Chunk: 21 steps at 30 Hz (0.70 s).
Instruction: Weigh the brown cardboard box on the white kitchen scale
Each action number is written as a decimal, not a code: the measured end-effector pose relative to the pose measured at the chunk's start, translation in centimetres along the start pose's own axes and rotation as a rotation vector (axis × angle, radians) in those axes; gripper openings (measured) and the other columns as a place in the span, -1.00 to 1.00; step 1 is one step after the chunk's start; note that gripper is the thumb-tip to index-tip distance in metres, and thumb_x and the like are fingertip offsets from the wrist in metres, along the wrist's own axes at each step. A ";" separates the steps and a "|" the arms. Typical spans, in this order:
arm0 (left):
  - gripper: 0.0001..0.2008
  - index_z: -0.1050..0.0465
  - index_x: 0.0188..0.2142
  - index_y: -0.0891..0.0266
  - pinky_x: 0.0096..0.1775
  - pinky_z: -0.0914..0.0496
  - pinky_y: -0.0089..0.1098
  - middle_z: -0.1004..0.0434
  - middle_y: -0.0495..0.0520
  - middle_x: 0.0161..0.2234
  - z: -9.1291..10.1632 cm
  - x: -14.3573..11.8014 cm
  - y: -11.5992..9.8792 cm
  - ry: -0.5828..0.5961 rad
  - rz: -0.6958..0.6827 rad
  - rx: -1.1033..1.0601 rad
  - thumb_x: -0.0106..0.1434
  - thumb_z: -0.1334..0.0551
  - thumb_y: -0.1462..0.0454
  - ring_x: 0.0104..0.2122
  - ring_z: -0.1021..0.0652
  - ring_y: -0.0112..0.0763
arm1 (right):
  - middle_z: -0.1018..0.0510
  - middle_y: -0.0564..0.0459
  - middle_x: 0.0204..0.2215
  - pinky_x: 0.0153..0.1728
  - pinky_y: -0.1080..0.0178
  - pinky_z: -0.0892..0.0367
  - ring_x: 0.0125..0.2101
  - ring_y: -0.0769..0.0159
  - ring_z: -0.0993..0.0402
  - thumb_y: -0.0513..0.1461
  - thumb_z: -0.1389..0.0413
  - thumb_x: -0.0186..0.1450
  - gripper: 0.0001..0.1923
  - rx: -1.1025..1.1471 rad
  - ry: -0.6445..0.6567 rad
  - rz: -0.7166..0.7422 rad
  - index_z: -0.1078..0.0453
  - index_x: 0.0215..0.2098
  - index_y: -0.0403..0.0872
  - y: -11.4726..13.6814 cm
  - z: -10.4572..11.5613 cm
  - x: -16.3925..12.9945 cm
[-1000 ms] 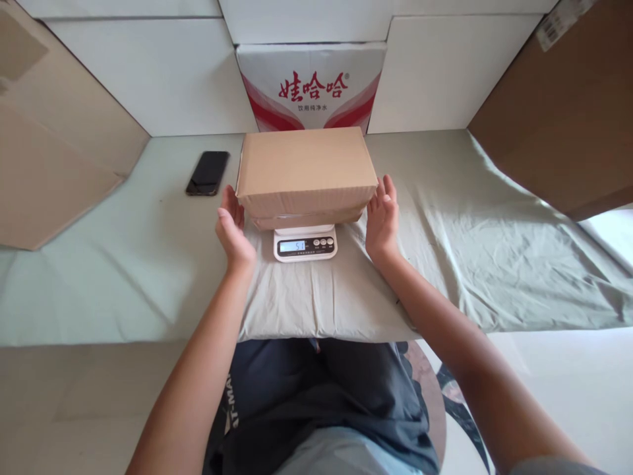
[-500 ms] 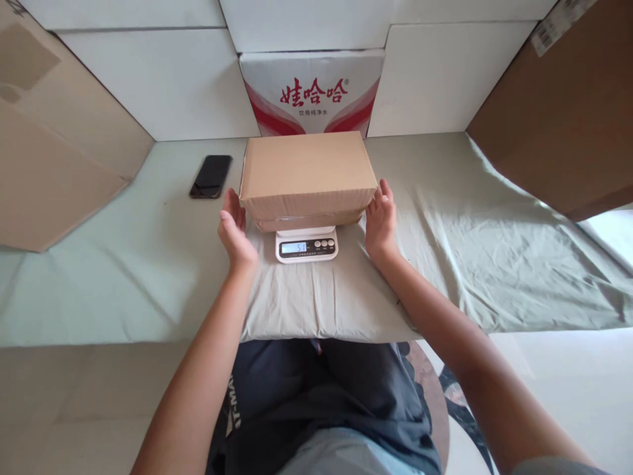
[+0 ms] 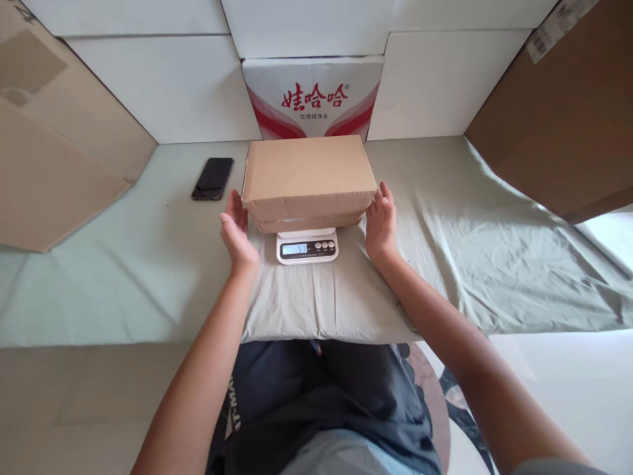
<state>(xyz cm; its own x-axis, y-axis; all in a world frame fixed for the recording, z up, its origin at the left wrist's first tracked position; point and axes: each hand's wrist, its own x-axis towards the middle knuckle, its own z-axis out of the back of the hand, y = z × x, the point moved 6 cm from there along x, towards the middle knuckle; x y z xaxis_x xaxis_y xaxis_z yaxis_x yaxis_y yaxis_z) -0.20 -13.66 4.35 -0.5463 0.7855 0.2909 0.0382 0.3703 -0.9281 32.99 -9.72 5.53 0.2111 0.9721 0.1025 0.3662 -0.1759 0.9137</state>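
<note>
A plain brown cardboard box (image 3: 308,175) rests on a small white digital scale (image 3: 306,246), whose lit display shows a reading. The scale stands on a pale green cloth (image 3: 469,224) that covers the table. My left hand (image 3: 235,231) is upright beside the box's left end, palm facing it, fingers apart. At the right end my right hand (image 3: 380,220) is held the same way. Both hands sit very near the box, and neither grips it.
A black phone (image 3: 213,178) lies on the table left of the box. A white carton with red print (image 3: 313,97) stands against the white back wall. Large brown cardboard sheets lean at the left (image 3: 54,152) and the right (image 3: 568,125).
The view has tilted slightly, so everything sits a little lower in the picture. The hands stay beside the box and the scale reading is unchanged.
</note>
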 end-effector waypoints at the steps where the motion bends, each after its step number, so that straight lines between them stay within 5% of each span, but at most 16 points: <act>1: 0.01 -0.44 0.47 0.10 0.60 -0.19 -0.11 -0.26 0.26 0.63 0.0 0.0 0.0 0.000 0.005 0.002 0.38 -0.03 -0.50 0.63 -0.28 -0.04 | -0.21 0.01 0.67 0.75 -0.23 0.11 0.70 -0.01 -0.07 0.28 -0.19 0.20 -0.08 -0.007 0.009 0.001 -0.21 0.44 0.21 0.0 0.0 0.0; 21: 0.05 -0.46 0.48 0.08 0.60 -0.20 -0.04 -0.28 0.25 0.62 -0.3 0.0 0.7 0.090 -0.005 -0.041 0.36 -0.02 -0.55 0.63 -0.27 0.06 | -0.23 0.04 0.66 0.74 -0.26 0.08 0.69 -0.01 -0.10 0.28 -0.17 0.19 -0.11 -0.015 0.012 0.011 -0.24 0.41 0.24 -0.1 0.1 0.2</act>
<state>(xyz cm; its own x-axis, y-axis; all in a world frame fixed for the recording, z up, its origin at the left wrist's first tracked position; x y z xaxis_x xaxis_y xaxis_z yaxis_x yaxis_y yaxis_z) 0.08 -13.25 3.76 -0.4696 0.8240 0.3171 0.0708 0.3931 -0.9168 33.12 -9.49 5.37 0.2037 0.9720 0.1171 0.3503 -0.1841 0.9184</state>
